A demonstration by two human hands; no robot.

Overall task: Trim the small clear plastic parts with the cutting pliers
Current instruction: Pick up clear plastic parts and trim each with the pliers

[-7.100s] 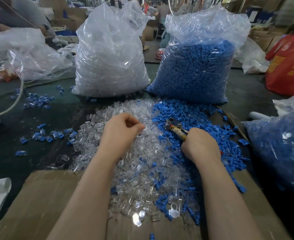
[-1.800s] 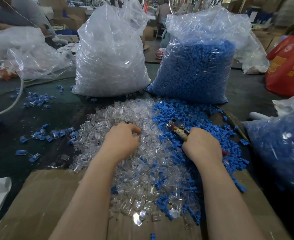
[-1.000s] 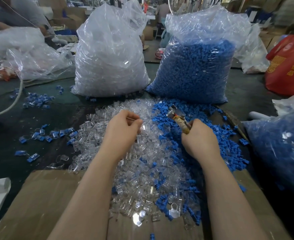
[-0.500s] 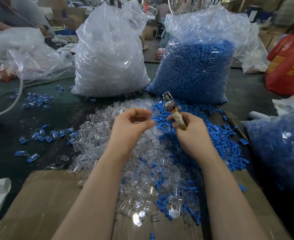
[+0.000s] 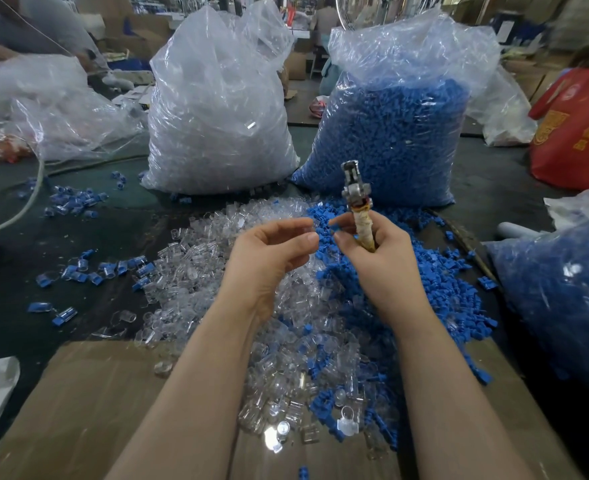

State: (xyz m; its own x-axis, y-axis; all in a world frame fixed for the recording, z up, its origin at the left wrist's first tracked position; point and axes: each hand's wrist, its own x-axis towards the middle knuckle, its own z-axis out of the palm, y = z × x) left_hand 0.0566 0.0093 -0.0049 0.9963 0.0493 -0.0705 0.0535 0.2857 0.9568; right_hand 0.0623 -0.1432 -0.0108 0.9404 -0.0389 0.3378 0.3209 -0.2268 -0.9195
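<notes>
From the head view, I see my right hand (image 5: 376,261) curled around the tape-wrapped handles of the cutting pliers (image 5: 357,206), just right of frame center. Their long axis stands nearly upright, metal head toward the top of the frame, in front of the bag of blue parts (image 5: 390,140). My left hand (image 5: 272,254) sits just beside it, fingers curled, thumb and forefinger pinching what looks like a small clear plastic part (image 5: 312,226); it is too transparent for me to be sure. The two hands nearly meet at their fingertips above the pile of clear parts (image 5: 217,271), which merges on its right with the pile of blue parts (image 5: 438,292).

A cardboard sheet (image 5: 78,410) covers the bottom of the frame. The dark counter (image 5: 5,278) shows at left, scattered with loose blue pieces. In the upper center stands a bag of clear parts (image 5: 217,116), touching the blue-filled bag on its right. Another blue-filled bag (image 5: 563,299) crowds the right edge, leaving little room there.
</notes>
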